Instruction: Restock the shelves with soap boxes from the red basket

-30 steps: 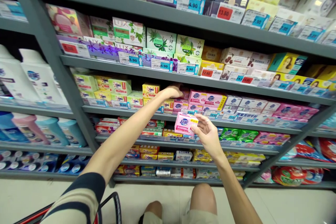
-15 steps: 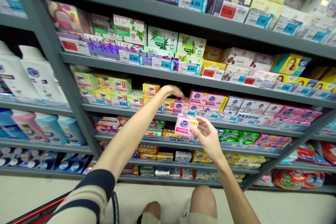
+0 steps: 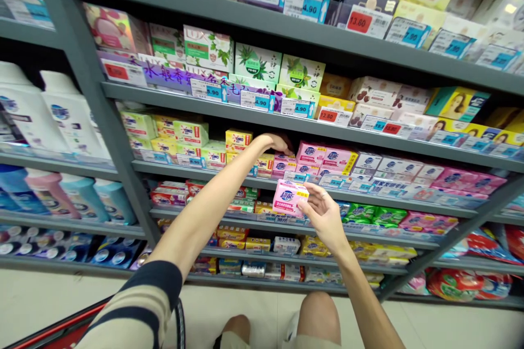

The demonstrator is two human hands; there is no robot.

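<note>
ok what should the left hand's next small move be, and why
Probably lower its fingertips gently onto the shelved pink box. The left hand reaches in just above it, though contact isn't clear, while the right hand is occupied, pinching another pink box by its side.

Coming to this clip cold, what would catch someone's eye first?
Probably the pink box in the right hand, held out near the middle of the view. Next, the left hand, reaching over a shelf beside stacked pink boxes. A striped sleeve stands out at lower left.
</note>
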